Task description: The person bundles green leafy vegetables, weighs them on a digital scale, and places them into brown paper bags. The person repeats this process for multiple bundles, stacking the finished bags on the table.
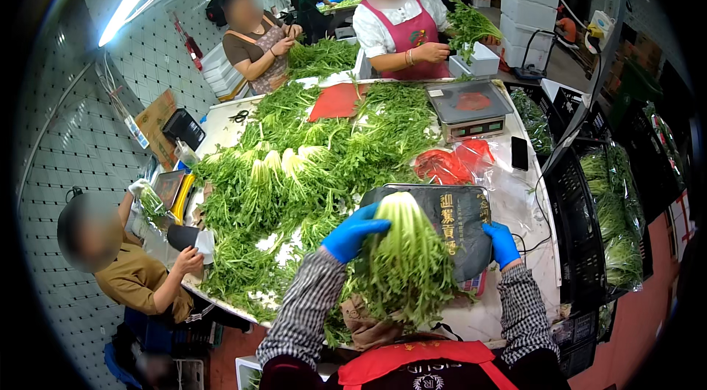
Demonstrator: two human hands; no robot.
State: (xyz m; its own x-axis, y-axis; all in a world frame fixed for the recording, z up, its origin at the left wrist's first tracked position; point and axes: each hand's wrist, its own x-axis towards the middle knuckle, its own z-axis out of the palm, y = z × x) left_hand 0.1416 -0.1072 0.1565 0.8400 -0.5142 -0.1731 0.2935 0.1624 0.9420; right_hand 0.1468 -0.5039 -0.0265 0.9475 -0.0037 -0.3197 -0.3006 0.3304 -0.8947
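Observation:
In a blue glove, my left hand (358,232) grips the left side of a head of curly leafy greens (411,257), its thumb near the pale base. The head hangs with its base up and its frilly leaves spread downward. Behind it lies a dark slate-like board (469,224) bearing gold writing, tilted toward me. My right hand (503,243), also gloved in blue, grasps the board's right edge. The leaves cover much of the board's left half. A brown cloth or bag (367,323) lies under the leaf tips at the table's near edge.
Heaped greens (309,180) cover the table's middle and left. Toward the right are a digital scale (469,108), red plastic bags (447,166), a phone (519,153) and a cable. Black crates (574,230) line the right side. Co-workers stand at left and across the table.

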